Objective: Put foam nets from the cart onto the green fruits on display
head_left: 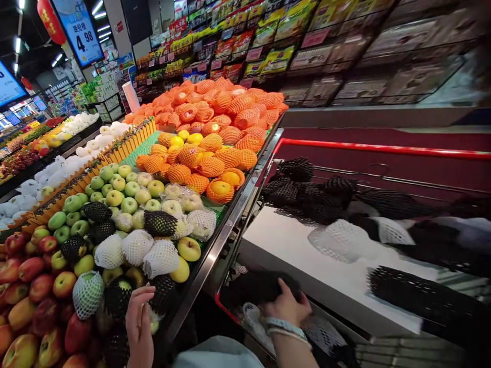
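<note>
Left hand (140,319) rests with its fingers loosely spread and slightly curled against the black-netted fruit (118,296) at the near edge of the fruit stand (215,245), touching the netting but clamped on nothing. Right hand (287,306), a bracelet at its wrist, is closed over a black foam net (261,286) in the red-railed cart (379,149) just beside that stand, where more black nets and a white net (337,243) lie on a pale box. Judging from this, the piled fruit is the weak spot: the yellow apples (184,258) sit close to the stand's metal lip, and a nudge from the left hand could roll one over the edge into the gap beside the cart. The loose nets on the box could also slide off if the cart shifts. Readable writing is scarce: a blue hanging sign (79,30) far beyond the stand shows "4.98" under Chinese characters I cannot make out, and the shelf price tags behind the orange-netted fruit (215,112) are too blurred to read.
</note>
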A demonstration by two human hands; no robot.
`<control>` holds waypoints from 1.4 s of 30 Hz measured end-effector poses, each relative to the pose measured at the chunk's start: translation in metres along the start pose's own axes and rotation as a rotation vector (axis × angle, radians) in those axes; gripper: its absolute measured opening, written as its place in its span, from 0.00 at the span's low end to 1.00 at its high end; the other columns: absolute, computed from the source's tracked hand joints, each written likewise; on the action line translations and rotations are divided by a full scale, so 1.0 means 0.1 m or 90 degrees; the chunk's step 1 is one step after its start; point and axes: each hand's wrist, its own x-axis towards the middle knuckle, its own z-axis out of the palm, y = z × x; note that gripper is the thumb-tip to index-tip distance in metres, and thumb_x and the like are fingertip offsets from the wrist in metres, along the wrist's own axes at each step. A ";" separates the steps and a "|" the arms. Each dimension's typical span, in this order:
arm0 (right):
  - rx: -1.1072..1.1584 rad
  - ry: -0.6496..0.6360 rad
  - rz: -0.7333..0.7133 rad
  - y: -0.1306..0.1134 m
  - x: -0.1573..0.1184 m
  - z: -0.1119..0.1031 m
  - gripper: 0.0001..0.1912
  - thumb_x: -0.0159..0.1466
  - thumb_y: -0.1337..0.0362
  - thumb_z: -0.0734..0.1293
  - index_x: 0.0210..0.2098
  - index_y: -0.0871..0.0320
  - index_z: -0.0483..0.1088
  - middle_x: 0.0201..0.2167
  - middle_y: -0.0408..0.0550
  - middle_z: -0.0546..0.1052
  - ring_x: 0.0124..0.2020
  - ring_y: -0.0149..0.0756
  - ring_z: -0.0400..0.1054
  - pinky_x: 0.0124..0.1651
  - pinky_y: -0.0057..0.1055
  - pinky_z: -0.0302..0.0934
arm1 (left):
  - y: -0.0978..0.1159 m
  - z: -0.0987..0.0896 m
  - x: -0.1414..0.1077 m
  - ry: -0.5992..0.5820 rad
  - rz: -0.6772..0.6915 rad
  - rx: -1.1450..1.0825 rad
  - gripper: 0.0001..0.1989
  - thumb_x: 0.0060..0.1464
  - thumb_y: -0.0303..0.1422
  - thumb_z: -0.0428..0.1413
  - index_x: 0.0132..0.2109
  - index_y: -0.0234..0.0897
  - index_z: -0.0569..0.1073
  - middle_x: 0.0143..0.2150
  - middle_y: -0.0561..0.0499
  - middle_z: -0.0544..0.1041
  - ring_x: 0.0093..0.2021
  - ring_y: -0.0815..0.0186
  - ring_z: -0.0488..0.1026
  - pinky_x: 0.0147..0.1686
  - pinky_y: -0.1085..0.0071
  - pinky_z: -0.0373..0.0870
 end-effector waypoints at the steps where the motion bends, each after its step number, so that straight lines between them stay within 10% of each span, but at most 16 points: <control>1: -0.001 -0.006 0.001 -0.12 -0.06 0.10 0.30 0.37 0.53 0.76 0.39 0.46 0.68 0.35 0.43 0.78 0.29 0.41 0.72 0.29 0.45 0.71 | 0.04 0.03 0.01 -0.018 0.001 -0.011 0.14 0.62 0.43 0.52 0.40 0.43 0.79 0.44 0.43 0.80 0.50 0.55 0.75 0.51 0.57 0.72; 10: 0.055 -0.348 -0.026 -0.91 -1.72 0.51 0.21 0.47 0.55 0.78 0.37 0.53 0.71 0.33 0.42 0.77 0.33 0.33 0.70 0.39 0.31 0.68 | 0.29 0.26 -0.24 -0.244 0.153 -0.027 0.11 0.63 0.32 0.51 0.44 0.44 0.78 0.42 0.44 0.79 0.46 0.56 0.75 0.50 0.55 0.72; 13: 0.065 -0.394 -0.029 -0.91 -1.97 0.47 0.19 0.48 0.54 0.78 0.34 0.53 0.70 0.31 0.40 0.73 0.32 0.32 0.67 0.38 0.30 0.65 | 0.36 0.28 -0.26 -0.167 0.109 -0.059 0.10 0.63 0.35 0.52 0.46 0.43 0.77 0.49 0.44 0.77 0.52 0.56 0.73 0.55 0.56 0.69; 17: 0.022 -0.443 -0.073 -0.83 -2.06 0.41 0.19 0.51 0.54 0.77 0.37 0.52 0.69 0.32 0.40 0.71 0.32 0.32 0.65 0.37 0.29 0.63 | 0.45 0.29 -0.16 -0.028 -0.055 -0.183 0.18 0.60 0.43 0.55 0.54 0.41 0.73 0.52 0.43 0.76 0.51 0.57 0.73 0.52 0.60 0.70; 27: -0.107 -0.553 -0.385 -0.80 -2.03 0.29 0.14 0.61 0.64 0.69 0.46 0.50 0.68 0.44 0.48 0.73 0.46 0.39 0.69 0.50 0.37 0.65 | 0.49 0.21 0.03 0.023 -0.275 -0.280 0.21 0.43 0.40 0.67 0.44 0.38 0.77 0.45 0.47 0.81 0.47 0.60 0.77 0.50 0.65 0.69; 42: -0.424 -0.808 -0.417 -1.16 -2.15 0.25 0.08 0.56 0.72 0.60 0.28 0.56 0.69 0.36 0.49 0.70 0.40 0.42 0.65 0.45 0.40 0.64 | 0.52 -0.04 0.03 -0.081 -0.071 0.082 0.10 0.52 0.31 0.57 0.42 0.36 0.77 0.42 0.46 0.80 0.44 0.59 0.76 0.49 0.63 0.70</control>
